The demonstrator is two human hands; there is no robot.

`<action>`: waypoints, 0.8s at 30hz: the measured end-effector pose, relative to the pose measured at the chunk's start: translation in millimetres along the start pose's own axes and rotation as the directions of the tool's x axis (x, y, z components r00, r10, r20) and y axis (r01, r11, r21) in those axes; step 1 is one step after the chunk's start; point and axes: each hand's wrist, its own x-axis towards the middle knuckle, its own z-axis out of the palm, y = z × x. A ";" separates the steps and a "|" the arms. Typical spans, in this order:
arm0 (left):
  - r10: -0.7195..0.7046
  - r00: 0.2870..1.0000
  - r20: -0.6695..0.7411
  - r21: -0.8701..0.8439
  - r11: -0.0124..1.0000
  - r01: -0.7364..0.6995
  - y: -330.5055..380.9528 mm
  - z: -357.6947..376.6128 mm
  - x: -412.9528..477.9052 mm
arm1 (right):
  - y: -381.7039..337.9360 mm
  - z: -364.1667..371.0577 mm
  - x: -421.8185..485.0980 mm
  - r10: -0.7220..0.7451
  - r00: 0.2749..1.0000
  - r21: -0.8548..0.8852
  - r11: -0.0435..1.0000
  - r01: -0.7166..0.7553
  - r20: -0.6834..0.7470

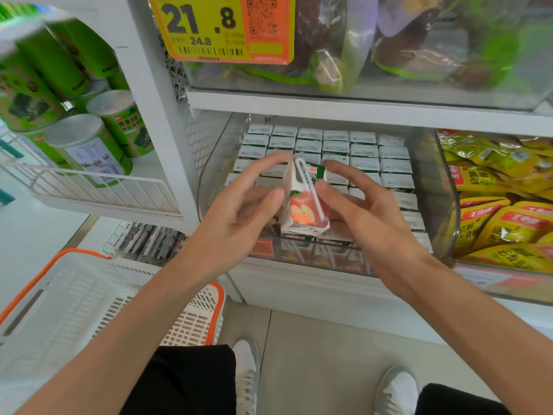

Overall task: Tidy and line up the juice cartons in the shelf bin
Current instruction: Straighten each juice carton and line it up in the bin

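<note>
A small apple juice carton (302, 205) with a white straw taped to its side is held upright but slightly tilted, just above the front of the clear plastic shelf bin (435, 190). My left hand (239, 208) pinches its left side, thumb in front and fingers reaching up behind it. My right hand (362, 214) grips its right side, with the thumb on the edge by the straw. Several rows of matching cartons (365, 151) stand upright in the bin with their tops showing. The front-left part of the bin is hidden behind my hands.
Green canisters (89, 145) stand on a wire shelf to the left. Yellow snack bags (502, 211) fill the neighbouring bin on the right. A white basket with an orange rim (74, 301) sits at lower left. A shelf edge (329, 106) and a yellow price tag (221, 28) hang overhead.
</note>
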 end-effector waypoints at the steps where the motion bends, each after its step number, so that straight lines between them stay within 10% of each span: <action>1: 0.008 1.000 0.026 0.017 1.000 -0.008 0.0 0.5 -0.4 | -0.5 -0.4 0.0 0.030 1.000 0.020 0.999 -0.030 -0.002; 24: -0.113 0.992 0.058 -0.062 0.991 0.117 9.6 -1.8 0.7 | -12.3 -4.2 6.8 0.185 0.956 0.000 0.982 -0.191 0.229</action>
